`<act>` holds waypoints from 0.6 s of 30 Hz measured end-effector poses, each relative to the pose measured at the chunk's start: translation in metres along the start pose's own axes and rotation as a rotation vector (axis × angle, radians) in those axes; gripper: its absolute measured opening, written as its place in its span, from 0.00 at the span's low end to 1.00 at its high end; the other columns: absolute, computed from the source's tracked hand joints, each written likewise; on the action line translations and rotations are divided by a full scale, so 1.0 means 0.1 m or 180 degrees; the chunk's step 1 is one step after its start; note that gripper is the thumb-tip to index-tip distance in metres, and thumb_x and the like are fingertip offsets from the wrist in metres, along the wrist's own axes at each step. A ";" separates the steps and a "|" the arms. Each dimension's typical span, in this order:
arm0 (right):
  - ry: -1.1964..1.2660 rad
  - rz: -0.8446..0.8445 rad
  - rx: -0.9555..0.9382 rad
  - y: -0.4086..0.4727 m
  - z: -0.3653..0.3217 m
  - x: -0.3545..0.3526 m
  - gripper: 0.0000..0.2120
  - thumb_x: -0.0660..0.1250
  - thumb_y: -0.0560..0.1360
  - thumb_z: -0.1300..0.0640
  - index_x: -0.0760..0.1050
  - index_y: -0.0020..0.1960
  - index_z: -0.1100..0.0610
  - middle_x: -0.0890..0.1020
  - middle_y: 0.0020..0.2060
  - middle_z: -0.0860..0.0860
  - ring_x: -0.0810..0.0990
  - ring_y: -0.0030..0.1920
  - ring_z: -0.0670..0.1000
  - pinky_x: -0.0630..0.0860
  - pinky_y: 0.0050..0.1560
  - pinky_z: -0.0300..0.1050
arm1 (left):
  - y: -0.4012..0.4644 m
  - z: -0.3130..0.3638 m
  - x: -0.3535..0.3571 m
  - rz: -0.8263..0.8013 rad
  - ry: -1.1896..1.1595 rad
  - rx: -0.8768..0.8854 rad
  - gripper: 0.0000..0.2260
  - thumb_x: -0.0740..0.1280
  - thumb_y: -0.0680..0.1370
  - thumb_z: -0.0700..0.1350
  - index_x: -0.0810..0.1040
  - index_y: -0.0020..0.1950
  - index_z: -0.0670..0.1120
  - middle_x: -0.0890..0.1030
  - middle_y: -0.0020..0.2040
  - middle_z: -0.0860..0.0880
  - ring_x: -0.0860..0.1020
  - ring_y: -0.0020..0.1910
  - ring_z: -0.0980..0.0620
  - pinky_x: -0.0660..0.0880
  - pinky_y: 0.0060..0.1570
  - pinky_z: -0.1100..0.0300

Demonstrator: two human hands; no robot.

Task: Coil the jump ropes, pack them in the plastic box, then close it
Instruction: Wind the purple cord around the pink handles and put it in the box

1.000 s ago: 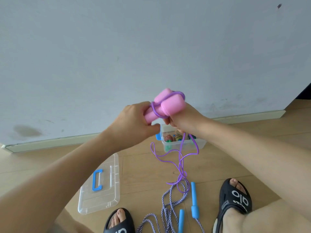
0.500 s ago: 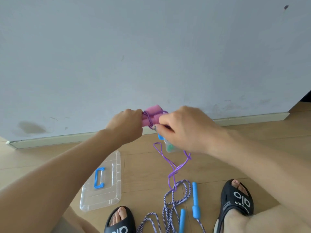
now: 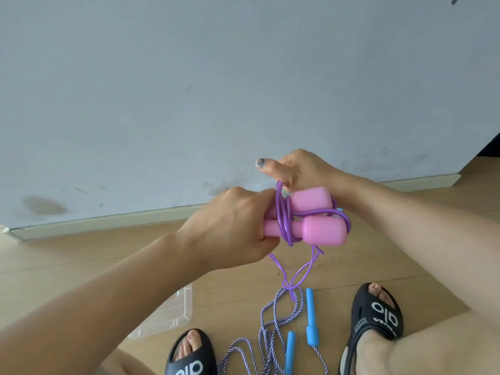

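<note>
My left hand [image 3: 230, 226] grips the thin ends of two pink jump-rope handles [image 3: 322, 230] held side by side in front of me. Their purple cord [image 3: 284, 220] is wound several turns around the handles. My right hand [image 3: 300, 169] is above and behind them, pinching the top loop of the cord, thumb stretched out. A short tail of purple cord [image 3: 303, 272] dangles below. The plastic box is hidden behind my hands. Its clear lid [image 3: 176, 315] lies on the floor at lower left, partly behind my forearm.
A second jump rope with blue handles [image 3: 311, 318] and striped purple-white cord [image 3: 267, 334] lies loose on the wooden floor between my feet in black slides [image 3: 376, 318]. A grey wall and baseboard [image 3: 108, 220] run across close ahead.
My right hand rose from in front of the handles to above them, carrying the cord up. More cord is wound on and the hanging tail is shorter. The view dipped, hiding the box.
</note>
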State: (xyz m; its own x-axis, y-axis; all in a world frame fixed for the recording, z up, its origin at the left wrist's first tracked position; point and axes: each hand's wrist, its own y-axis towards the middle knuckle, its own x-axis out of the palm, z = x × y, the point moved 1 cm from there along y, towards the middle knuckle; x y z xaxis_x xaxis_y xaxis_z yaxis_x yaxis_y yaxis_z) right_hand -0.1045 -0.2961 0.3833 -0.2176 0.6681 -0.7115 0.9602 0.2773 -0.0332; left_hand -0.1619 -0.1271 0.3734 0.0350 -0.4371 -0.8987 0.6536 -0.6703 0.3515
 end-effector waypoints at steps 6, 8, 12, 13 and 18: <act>0.1382 -0.0356 0.0161 -0.08 0.10 0.11 0.17 0.64 0.77 0.55 0.60 0.33 0.53 0.65 0.22 0.43 0.63 0.24 0.43 0.63 0.30 0.39 | 0.08 -0.15 -0.18 0.0399 -0.0145 -0.0465 0.08 0.67 0.71 0.44 0.69 0.44 0.45 0.67 0.31 0.58 0.68 0.28 0.54 0.60 0.28 0.60; 0.1364 -0.0246 0.0477 -0.11 0.06 0.14 0.19 0.57 0.77 0.69 0.59 0.32 0.54 0.64 0.17 0.42 0.61 0.19 0.41 0.58 0.23 0.29 | 0.11 -0.24 -0.18 0.0438 -0.0069 -0.0493 0.06 0.66 0.71 0.43 0.73 0.44 0.42 0.71 0.35 0.55 0.70 0.31 0.53 0.65 0.31 0.58; 0.1184 -0.0338 0.0988 -0.10 -0.06 0.29 0.15 0.51 0.76 0.64 0.58 0.33 0.52 0.58 0.24 0.47 0.54 0.21 0.45 0.52 0.21 0.34 | 0.14 -0.44 -0.20 0.0445 0.0030 -0.0680 0.07 0.66 0.76 0.43 0.78 0.40 0.41 0.77 0.41 0.49 0.75 0.38 0.48 0.71 0.38 0.56; 0.1134 -0.0350 0.1043 -0.11 -0.09 0.32 0.14 0.50 0.77 0.60 0.59 0.33 0.53 0.58 0.23 0.48 0.54 0.22 0.46 0.51 0.22 0.35 | 0.13 -0.49 -0.20 0.0405 0.0109 -0.0794 0.09 0.66 0.76 0.44 0.76 0.39 0.41 0.75 0.38 0.49 0.73 0.36 0.47 0.68 0.35 0.56; 0.0348 -0.0134 0.0516 -0.21 -0.19 0.47 0.20 0.48 0.84 0.50 0.69 0.43 0.62 0.74 0.33 0.55 0.70 0.35 0.55 0.67 0.39 0.48 | 0.13 -0.72 -0.14 -0.0093 0.0518 -0.1739 0.13 0.61 0.79 0.52 0.68 0.36 0.49 0.73 0.32 0.49 0.74 0.35 0.41 0.64 0.31 0.55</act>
State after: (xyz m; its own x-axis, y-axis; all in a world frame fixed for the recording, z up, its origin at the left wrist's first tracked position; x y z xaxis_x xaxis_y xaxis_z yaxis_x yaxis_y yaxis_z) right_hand -0.1385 -0.2571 0.3638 -0.2673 0.7317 -0.6270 0.9636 0.1976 -0.1801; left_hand -0.0990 -0.0864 0.3718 0.0987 -0.2960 -0.9501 0.9506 -0.2544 0.1780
